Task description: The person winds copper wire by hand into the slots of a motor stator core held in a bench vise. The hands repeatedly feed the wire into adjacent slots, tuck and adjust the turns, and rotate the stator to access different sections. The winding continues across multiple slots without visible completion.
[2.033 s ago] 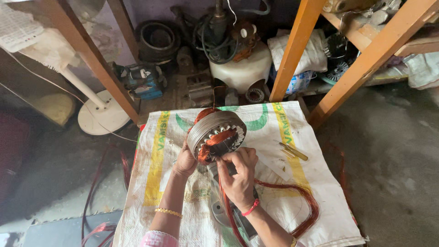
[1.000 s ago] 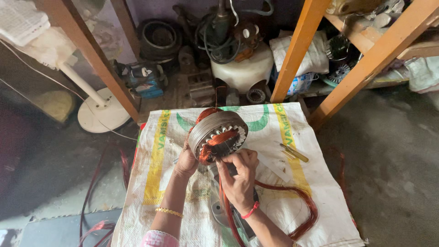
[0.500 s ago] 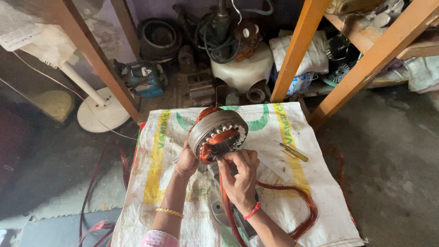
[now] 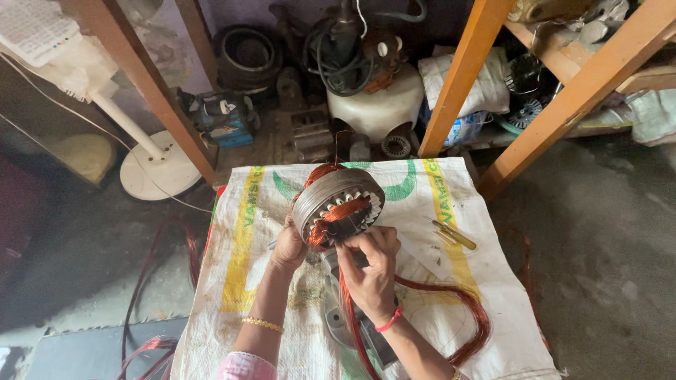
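Grey concrete floor [image 4: 598,232] filled the right and left of the frame, and a white woven sack [image 4: 422,211] with green and yellow print lay spread across the lower middle. At the centre of the frame, a round metal motor stator [image 4: 338,205] with copper windings stood tilted on the sack. The left hand [image 4: 287,248] cupped its lower left edge, fingers clamped on the stator's rim. The right hand [image 4: 370,271], just below the stator, had its fingers pinched together on copper wire [image 4: 350,309] at the stator's lower face; a loop of that wire [image 4: 472,317] trailed toward the lower right of the sack. A yellow-handled screwdriver [image 4: 454,235] lay right of the stator, apart from both hands. Orange wooden shelf legs [image 4: 465,70] rose in the upper right, a white fan base [image 4: 158,169] sat at the left, and a white tank with hoses [image 4: 377,98] stood at the top centre.
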